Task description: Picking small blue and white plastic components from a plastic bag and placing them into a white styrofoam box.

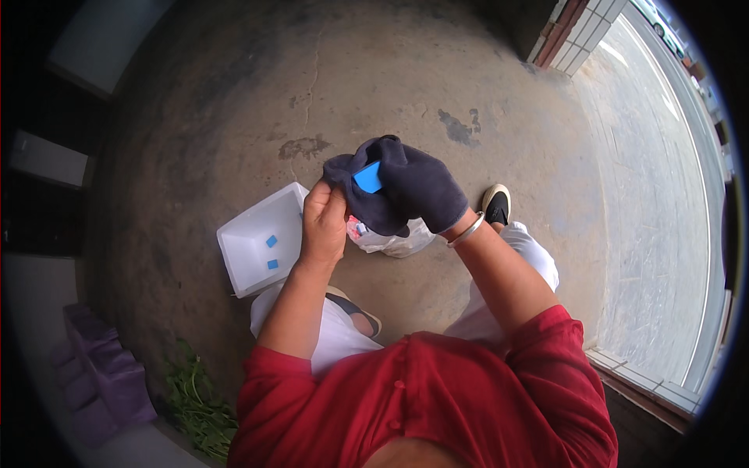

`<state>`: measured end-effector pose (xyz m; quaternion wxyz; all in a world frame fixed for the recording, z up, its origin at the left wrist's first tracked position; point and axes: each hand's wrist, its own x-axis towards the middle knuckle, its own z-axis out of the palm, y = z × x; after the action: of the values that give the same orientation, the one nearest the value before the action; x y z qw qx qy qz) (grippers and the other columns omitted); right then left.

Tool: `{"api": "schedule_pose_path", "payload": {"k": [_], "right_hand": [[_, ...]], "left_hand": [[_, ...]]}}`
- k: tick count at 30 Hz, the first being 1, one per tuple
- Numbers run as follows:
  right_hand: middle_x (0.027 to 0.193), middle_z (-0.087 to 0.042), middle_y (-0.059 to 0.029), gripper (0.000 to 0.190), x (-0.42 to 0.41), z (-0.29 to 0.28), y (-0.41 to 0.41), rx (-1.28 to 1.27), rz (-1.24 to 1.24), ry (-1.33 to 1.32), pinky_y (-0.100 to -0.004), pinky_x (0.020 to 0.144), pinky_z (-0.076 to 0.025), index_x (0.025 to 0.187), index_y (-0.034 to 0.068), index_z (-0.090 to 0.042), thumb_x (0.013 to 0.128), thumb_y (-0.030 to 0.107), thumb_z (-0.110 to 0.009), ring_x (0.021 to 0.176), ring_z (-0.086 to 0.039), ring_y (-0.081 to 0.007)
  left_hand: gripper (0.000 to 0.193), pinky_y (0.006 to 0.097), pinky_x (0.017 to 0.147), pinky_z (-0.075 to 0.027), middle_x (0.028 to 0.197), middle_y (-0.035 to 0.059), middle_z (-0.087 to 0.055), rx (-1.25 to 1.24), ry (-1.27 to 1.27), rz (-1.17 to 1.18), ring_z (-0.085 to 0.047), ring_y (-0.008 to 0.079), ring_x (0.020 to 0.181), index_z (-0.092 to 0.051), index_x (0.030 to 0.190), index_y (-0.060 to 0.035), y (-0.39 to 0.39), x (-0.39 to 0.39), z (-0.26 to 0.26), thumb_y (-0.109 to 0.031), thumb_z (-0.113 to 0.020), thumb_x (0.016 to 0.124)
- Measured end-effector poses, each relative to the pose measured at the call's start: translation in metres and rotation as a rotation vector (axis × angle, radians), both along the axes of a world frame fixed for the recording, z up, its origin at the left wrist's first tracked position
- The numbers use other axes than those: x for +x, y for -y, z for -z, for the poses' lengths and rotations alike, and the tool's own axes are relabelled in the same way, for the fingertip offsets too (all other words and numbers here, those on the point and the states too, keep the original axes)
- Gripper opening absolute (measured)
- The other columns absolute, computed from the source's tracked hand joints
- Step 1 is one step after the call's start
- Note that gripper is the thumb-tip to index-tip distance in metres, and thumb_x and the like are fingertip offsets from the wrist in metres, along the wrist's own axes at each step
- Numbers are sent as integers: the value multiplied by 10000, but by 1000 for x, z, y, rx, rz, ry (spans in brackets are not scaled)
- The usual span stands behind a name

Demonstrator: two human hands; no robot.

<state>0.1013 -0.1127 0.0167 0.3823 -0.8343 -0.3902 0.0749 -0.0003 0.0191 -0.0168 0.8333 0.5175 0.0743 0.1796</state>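
Note:
My left hand (325, 216) pinches the edge of a dark grey cloth (374, 205) between thumb and fingers. The same cloth covers my right hand (424, 187) down to the wrist, where a silver bangle (466, 230) shows. Among the folds, between the two hands, lies a flat blue block (368, 177), its right end tucked under the cloth around my right hand. The right fingers themselves are hidden. Below the cloth, on the floor, a clear plastic bag (404, 240) with red and white bits in it is partly covered from view.
A white foam box (243, 234) stands left of my legs, holding small blue blocks (272, 241). Leafy greens (199, 403) and a purple stool-like object (105, 374) are at lower left. A tiled pillar (579, 35) edges the opening onto the road at right. Concrete floor (374, 76) stretches ahead.

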Motion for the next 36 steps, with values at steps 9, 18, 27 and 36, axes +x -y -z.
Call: {"api": "schedule_pose_path", "payload": {"k": [9,18,27,36], "right_hand": [[922,-606,-167,289,5,17,1,70,-30,283,-352,712,-506,1048,63,-509,774,115,-587,840,-621,-333],[894,-591,-177,308,-12,-15,-6,39,-77,356,-355,717,-491,955,-41,-500,728,119,-634,858,-610,-341],[874,-596,-154,257,-9,-8,3,264,-40,272,-364,710,-500,921,36,-557,756,220,-624,818,-611,-323],[920,-605,-146,263,-2,-3,7,206,-95,273,-362,719,-499,978,53,-570,772,212,-611,840,-614,-320]], "left_hand": [[296,270,928,-427,1138,66,-585,-22,36,89,-557,139,1041,-530,1193,-3,1,0,1,-103,-559,916],[283,249,885,-430,1063,32,-611,70,-31,-7,-561,114,976,-569,1141,2,-2,-1,6,-140,-608,898],[259,309,912,-437,1108,65,-610,-27,-4,82,-576,158,1009,-558,1146,-13,-10,-6,18,-136,-557,918],[385,301,922,-445,1122,71,-597,-190,29,60,-563,166,1038,-553,1162,-4,-4,-1,9,-244,-639,873]]}}
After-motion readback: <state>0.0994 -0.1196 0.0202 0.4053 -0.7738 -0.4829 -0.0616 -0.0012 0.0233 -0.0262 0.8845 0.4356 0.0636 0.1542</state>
